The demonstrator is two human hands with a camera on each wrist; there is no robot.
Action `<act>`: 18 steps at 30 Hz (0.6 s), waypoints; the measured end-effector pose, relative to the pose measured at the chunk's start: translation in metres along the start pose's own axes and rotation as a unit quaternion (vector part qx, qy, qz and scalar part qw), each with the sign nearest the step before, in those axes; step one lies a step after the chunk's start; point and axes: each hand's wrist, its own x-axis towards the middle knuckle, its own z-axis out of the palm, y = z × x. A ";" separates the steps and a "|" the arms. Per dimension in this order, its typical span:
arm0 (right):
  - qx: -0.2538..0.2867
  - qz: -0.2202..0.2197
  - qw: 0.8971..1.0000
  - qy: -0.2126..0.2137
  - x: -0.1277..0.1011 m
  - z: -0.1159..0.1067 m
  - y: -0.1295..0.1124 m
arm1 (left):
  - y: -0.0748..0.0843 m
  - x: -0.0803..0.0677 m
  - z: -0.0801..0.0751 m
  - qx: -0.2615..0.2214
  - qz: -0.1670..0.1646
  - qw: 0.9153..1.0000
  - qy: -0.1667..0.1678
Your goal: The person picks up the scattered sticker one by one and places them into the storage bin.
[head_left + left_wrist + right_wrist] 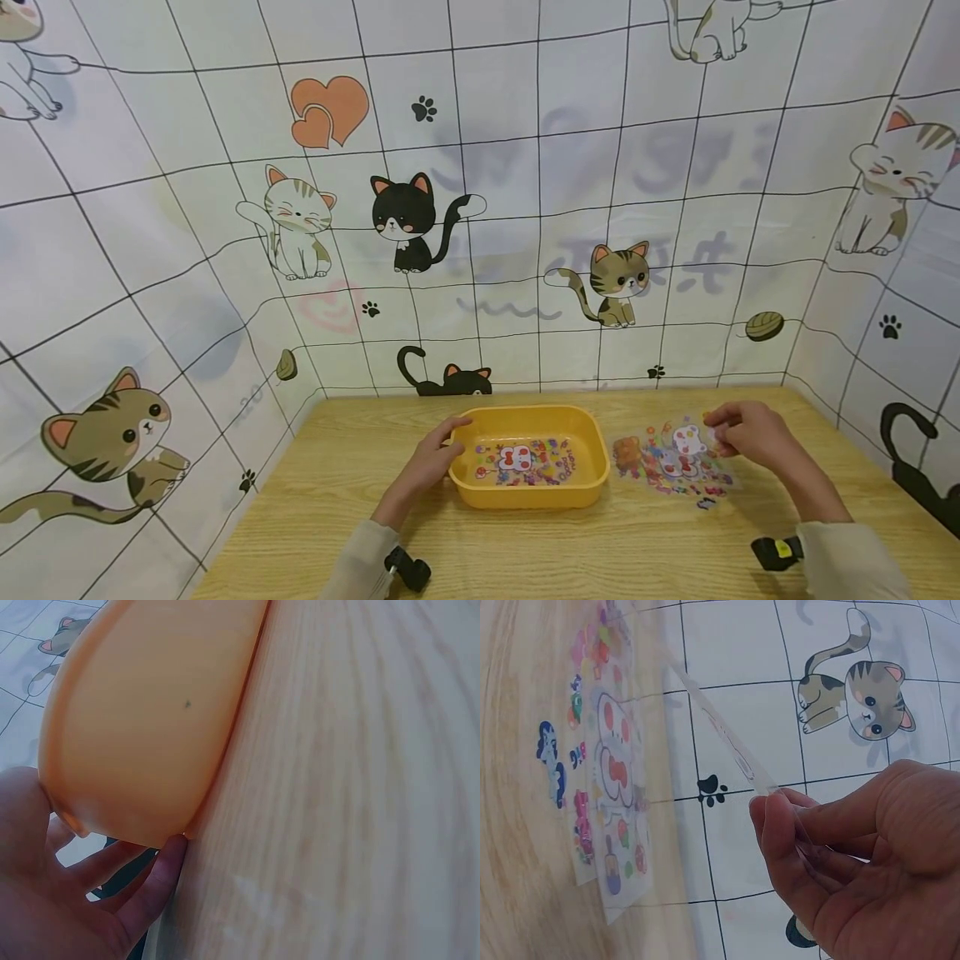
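A yellow plastic basin [528,497] stands on the table, with a sticker sheet [516,459] of colourful prints lying inside it. My left hand [429,457] grips the basin's left end; the left wrist view shows the thumb near the rim and fingertips low at the basin's outer wall [150,712]. To the basin's right, my right hand [753,433] pinches a thin clear sheet [731,744] by its edge between thumb and fingers. That sheet is raised at a slant over other sticker sheets [667,477] on the table, which show a red-and-white character and small prints.
A small loose dark-blue sticker [707,503] lies just in front of the sheets. The wood-grain table [480,554] is bounded at the back and sides by a white gridded covering [495,192] printed with cartoon cats.
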 end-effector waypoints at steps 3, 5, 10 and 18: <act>-0.001 -0.005 1.000 0.000 -0.001 -0.003 -0.003 | 0.001 -0.001 0.000 -0.002 0.002 1.000 -0.002; 0.000 -0.011 1.000 0.001 -0.003 -0.004 -0.005 | 0.001 -0.001 0.000 -0.003 0.004 1.000 -0.002; -0.014 -0.030 0.999 0.012 -0.007 -0.009 -0.012 | 0.002 -0.001 0.000 -0.003 0.005 1.000 -0.004; -0.017 -0.047 0.998 0.029 -0.013 -0.014 -0.022 | 0.003 -0.002 -0.001 -0.006 0.003 1.000 -0.004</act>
